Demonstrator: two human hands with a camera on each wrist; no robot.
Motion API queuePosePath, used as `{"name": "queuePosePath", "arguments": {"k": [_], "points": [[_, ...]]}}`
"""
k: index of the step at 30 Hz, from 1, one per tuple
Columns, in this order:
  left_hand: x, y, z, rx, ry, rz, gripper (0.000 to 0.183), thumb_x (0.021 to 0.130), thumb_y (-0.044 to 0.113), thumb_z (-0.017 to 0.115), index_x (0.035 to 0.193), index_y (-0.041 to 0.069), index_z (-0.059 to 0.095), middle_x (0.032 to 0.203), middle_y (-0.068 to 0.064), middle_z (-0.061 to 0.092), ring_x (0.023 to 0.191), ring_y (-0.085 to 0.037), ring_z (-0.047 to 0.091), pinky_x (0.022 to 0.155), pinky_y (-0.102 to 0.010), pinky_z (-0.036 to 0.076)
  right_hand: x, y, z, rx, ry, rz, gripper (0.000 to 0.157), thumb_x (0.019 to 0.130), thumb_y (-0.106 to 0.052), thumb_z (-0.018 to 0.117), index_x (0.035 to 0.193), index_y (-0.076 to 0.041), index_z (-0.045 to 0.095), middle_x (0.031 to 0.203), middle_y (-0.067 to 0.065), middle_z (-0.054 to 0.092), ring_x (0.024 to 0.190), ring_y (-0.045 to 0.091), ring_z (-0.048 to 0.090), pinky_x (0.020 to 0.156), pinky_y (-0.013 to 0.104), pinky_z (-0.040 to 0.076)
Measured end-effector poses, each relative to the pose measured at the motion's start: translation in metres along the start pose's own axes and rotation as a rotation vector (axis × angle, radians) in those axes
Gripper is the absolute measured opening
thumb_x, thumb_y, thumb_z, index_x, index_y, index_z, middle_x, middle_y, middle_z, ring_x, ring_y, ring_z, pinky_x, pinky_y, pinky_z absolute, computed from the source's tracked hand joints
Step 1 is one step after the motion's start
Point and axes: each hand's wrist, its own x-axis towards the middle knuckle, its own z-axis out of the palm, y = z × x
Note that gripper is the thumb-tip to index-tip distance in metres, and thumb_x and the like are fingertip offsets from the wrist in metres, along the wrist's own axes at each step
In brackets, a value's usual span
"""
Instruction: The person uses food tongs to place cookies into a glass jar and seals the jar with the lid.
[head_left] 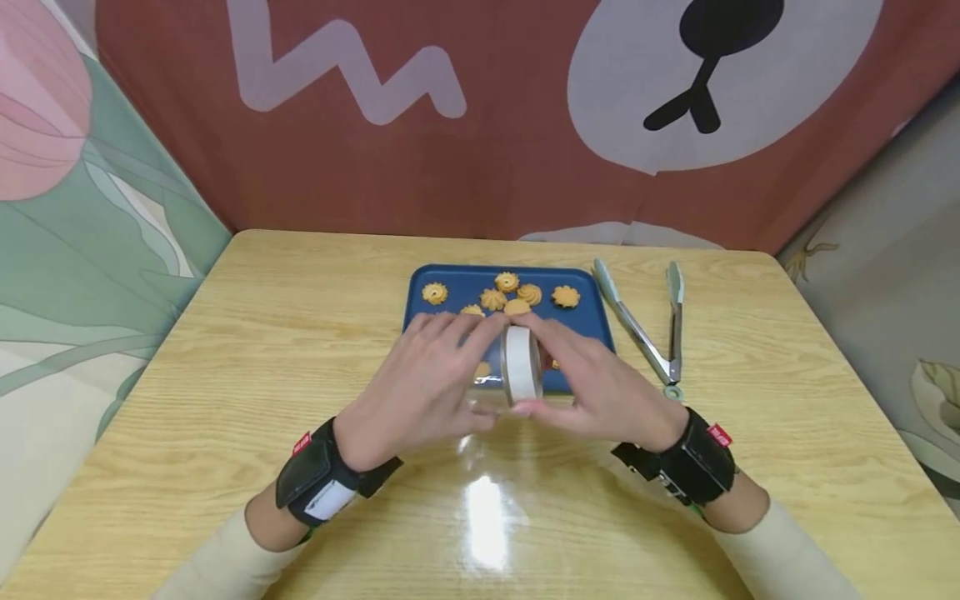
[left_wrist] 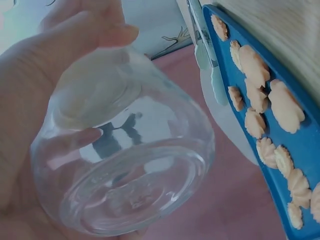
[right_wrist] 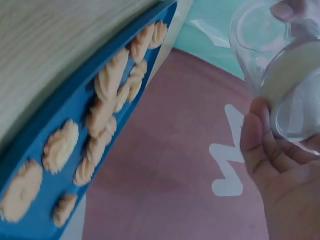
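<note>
A clear glass jar (head_left: pixel 486 398) lies sideways in the air over the near edge of a blue tray (head_left: pixel 480 273), its base toward the left. My left hand (head_left: pixel 431 379) grips the jar's body; the left wrist view shows its round glass bottom (left_wrist: pixel 135 195), and no cookies show inside. My right hand (head_left: pixel 607 385) holds the lid (head_left: pixel 521 364), a clear disc with a whitish band, fingers and thumb around its rim. In the right wrist view the lid (right_wrist: pixel 300 100) sits at the jar's mouth. Several golden cookies (head_left: pixel 566 297) lie on the tray, partly hidden behind my hands.
Metal tongs (head_left: pixel 645 337) with pale green tips lie spread apart just right of the tray. The wooden table (head_left: pixel 300 317) reaches back to a brown cloth (head_left: pixel 525 167) with a cartoon face. Patterned fabric hangs at both sides.
</note>
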Motion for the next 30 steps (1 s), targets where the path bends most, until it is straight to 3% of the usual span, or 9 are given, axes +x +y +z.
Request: {"name": "queuePosePath", "arguments": {"k": [6,9,12,14,16,19,23,27,30], "points": [[0.0,-0.006,-0.003,-0.072,-0.146,-0.047,0.105,0.065,0.052,0.096,0.149,0.005,0.054,0.132,-0.013,0.072,0.121,-0.034,0.069,0.098,-0.053,0.057,-0.003,-0.004,-0.002,-0.115,-0.04,-0.063,0.081,0.101,-0.052,0.064,0.161,-0.007,0.033,0.15,0.011,0.052,0.13,0.019,0.058,0.104,0.038,0.057],[0.0,-0.008,-0.006,-0.081,-0.176,-0.069,0.107,0.064,0.055,0.096,0.15,0.007,0.053,0.133,-0.013,0.071,0.122,-0.034,0.068,0.102,-0.055,0.056,-0.003,-0.011,-0.004,-0.107,-0.069,0.019,0.091,0.099,-0.06,0.063,0.165,-0.009,0.025,0.158,0.012,0.045,0.138,0.022,0.054,0.11,0.041,0.054],[0.001,-0.006,-0.007,-0.033,-0.134,-0.041,0.107,0.063,0.057,0.096,0.148,0.009,0.053,0.128,-0.011,0.072,0.116,-0.033,0.069,0.099,-0.053,0.057,-0.002,-0.016,-0.009,0.007,-0.091,0.227,0.098,0.097,-0.075,0.051,0.168,-0.017,0.018,0.156,0.01,0.049,0.128,0.019,0.062,0.1,0.038,0.059],[0.0,-0.003,-0.007,0.025,-0.098,-0.011,0.106,0.062,0.056,0.097,0.147,0.012,0.053,0.126,-0.01,0.072,0.113,-0.033,0.07,0.096,-0.052,0.058,-0.001,-0.019,-0.012,0.132,-0.117,0.373,0.093,0.098,-0.075,0.046,0.167,-0.018,0.02,0.142,0.009,0.061,0.111,0.017,0.07,0.088,0.037,0.061],[0.0,0.0,-0.007,0.084,-0.067,0.02,0.105,0.061,0.057,0.098,0.146,0.013,0.054,0.124,-0.01,0.072,0.11,-0.033,0.07,0.092,-0.05,0.058,0.001,-0.02,-0.013,0.244,-0.151,0.473,0.079,0.104,-0.065,0.048,0.163,-0.018,0.027,0.124,0.007,0.069,0.091,0.015,0.073,0.076,0.033,0.061],[0.0,0.003,-0.007,0.118,-0.049,0.036,0.104,0.06,0.056,0.099,0.145,0.014,0.054,0.123,-0.01,0.072,0.11,-0.034,0.07,0.09,-0.051,0.057,0.002,-0.021,-0.012,0.318,-0.182,0.521,0.061,0.106,-0.045,0.06,0.154,-0.015,0.037,0.103,0.003,0.072,0.082,0.013,0.07,0.075,0.032,0.061],[0.0,0.002,-0.008,0.084,-0.062,0.021,0.104,0.061,0.055,0.098,0.144,0.011,0.055,0.124,-0.011,0.073,0.111,-0.034,0.071,0.09,-0.051,0.057,0.002,-0.022,-0.01,0.236,-0.144,0.436,0.071,0.098,-0.038,0.076,0.153,-0.015,0.039,0.108,-0.004,0.068,0.093,0.008,0.065,0.082,0.029,0.06],[0.0,-0.002,-0.009,0.032,-0.117,-0.018,0.105,0.062,0.055,0.097,0.146,0.006,0.056,0.126,-0.011,0.074,0.113,-0.033,0.072,0.09,-0.05,0.059,0.002,-0.019,-0.01,0.071,-0.077,0.204,0.086,0.087,-0.04,0.086,0.155,-0.014,0.04,0.129,0.0,0.064,0.104,0.01,0.062,0.086,0.031,0.059],[0.0,-0.005,-0.009,0.008,-0.145,-0.038,0.106,0.062,0.055,0.097,0.146,0.004,0.056,0.128,-0.012,0.073,0.115,-0.034,0.072,0.091,-0.051,0.06,0.003,-0.015,-0.01,-0.03,-0.025,0.046,0.089,0.083,-0.039,0.09,0.154,-0.011,0.044,0.144,0.006,0.059,0.119,0.017,0.061,0.098,0.038,0.058]]}}
